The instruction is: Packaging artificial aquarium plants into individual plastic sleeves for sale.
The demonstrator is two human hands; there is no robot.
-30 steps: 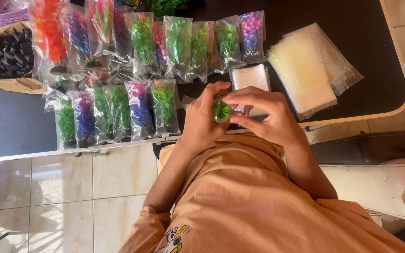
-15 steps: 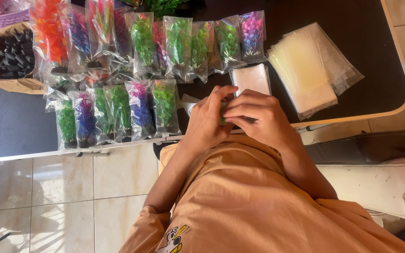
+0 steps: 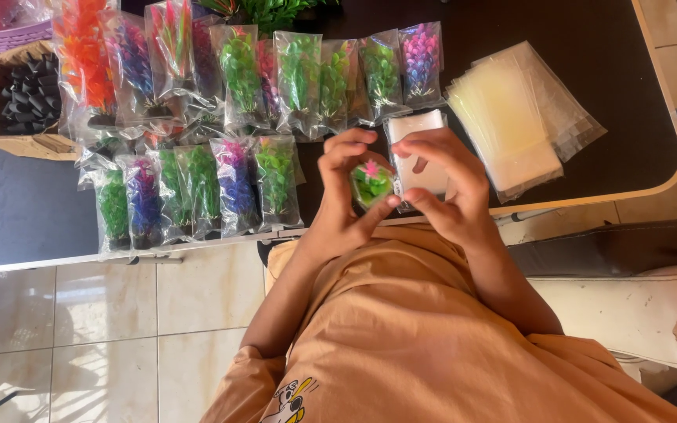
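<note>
Left hand: your left hand (image 3: 338,200) is curled, thumb and fingers closed around the small plastic plant (image 3: 371,182), gripping it from the left side.
Right hand: your right hand (image 3: 442,188) is also curled, fingertips pinching the clear bag (image 3: 421,153) that rises just behind the plant; the thumb presses near the plant's right edge.
Small plastic plant: you hold it between both hands, just above the near edge of the counter (image 3: 25,219); it is green with a pink tip, and its lower part sits at the mouth of the clear bag. Whether it is partly inside the bag you cannot tell.
Clear bag: it is upright, whitish and see-through, touching the fingers of your right hand.
Near row of bagged plants: a row of packed plants (image 3: 197,192) lies just left of your left hand, in green, blue and pink, overlapping side by side at the counter's near edge.
Far row of bagged plants: a longer row (image 3: 276,74) lies beyond your hands, running from orange at the left to pink at the right.
Stack of empty bags: a fanned pile of clear bags (image 3: 511,117) lies to the right of your right hand, near but apart.
Cardboard box: an open box (image 3: 9,141) of dark pieces sits at the far left of the counter.
</note>
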